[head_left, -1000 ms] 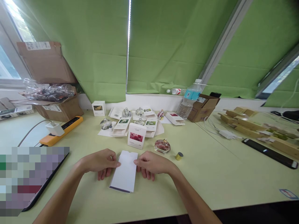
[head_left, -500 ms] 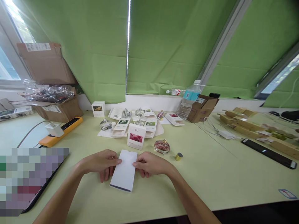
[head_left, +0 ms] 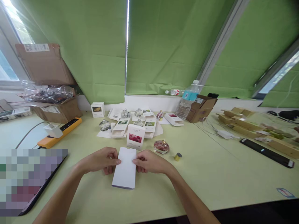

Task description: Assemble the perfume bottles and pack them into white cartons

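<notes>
A flat white paper carton (head_left: 124, 168) lies on the pale green table in front of me, with a darker lower edge. My left hand (head_left: 102, 160) grips its left long edge, and my right hand (head_left: 149, 162) grips its right long edge. Thumbs rest on top and fingers curl beneath. Just beyond the carton stands a white box printed with red flowers (head_left: 135, 137). A round glass bottle with pink contents (head_left: 161, 147) and a small gold cap (head_left: 177, 156) stand beyond my right hand, not touching it.
Several white cartons, flattened sheets and glass bottles (head_left: 104, 125) stand at the table's back. A yellow power strip (head_left: 59, 133) lies left, beside a pixelated tablet or screen (head_left: 31, 180). Cardboard boxes, a water bottle (head_left: 185, 105) and wooden boxes (head_left: 243, 127) stand farther off.
The carton has turned from a slight tilt to nearly straight in front of me, held by both hands. The view has shifted slightly.
</notes>
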A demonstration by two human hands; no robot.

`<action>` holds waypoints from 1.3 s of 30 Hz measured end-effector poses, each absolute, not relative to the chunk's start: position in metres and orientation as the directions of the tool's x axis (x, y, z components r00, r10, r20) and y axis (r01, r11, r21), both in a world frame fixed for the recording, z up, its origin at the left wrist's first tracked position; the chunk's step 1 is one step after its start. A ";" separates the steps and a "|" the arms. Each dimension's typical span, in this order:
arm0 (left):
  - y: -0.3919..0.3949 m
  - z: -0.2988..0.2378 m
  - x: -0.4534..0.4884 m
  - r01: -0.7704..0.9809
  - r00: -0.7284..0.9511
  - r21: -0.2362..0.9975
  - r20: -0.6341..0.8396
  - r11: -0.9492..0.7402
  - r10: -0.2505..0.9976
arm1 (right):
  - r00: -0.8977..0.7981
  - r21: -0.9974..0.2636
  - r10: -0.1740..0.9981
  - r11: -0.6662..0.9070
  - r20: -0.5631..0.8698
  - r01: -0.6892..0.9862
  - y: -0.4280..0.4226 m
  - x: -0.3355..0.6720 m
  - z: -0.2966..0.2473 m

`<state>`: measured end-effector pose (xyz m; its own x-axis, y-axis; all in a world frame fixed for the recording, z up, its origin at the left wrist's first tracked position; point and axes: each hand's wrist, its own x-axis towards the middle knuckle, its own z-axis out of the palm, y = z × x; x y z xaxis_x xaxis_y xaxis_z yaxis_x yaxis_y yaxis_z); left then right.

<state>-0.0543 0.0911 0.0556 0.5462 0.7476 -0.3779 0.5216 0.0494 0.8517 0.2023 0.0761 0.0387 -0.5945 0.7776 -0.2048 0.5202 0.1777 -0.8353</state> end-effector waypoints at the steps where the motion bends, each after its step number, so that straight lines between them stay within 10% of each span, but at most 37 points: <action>1: 0.091 0.056 -0.054 0.517 0.542 0.855 -0.368 0.046 0.756 | -0.591 -0.835 0.785 0.188 -0.189 0.517 0.076 0.203 0.039; 15: 0.092 0.062 -0.058 0.369 0.571 0.930 -0.220 -0.007 0.791 | -0.453 -0.926 0.880 0.041 -0.145 0.375 0.071 0.200 0.053; 39: 0.094 0.066 -0.050 0.442 0.477 0.869 -0.017 -0.223 0.879 | -0.429 -0.871 0.902 0.244 0.043 0.426 0.076 0.201 0.052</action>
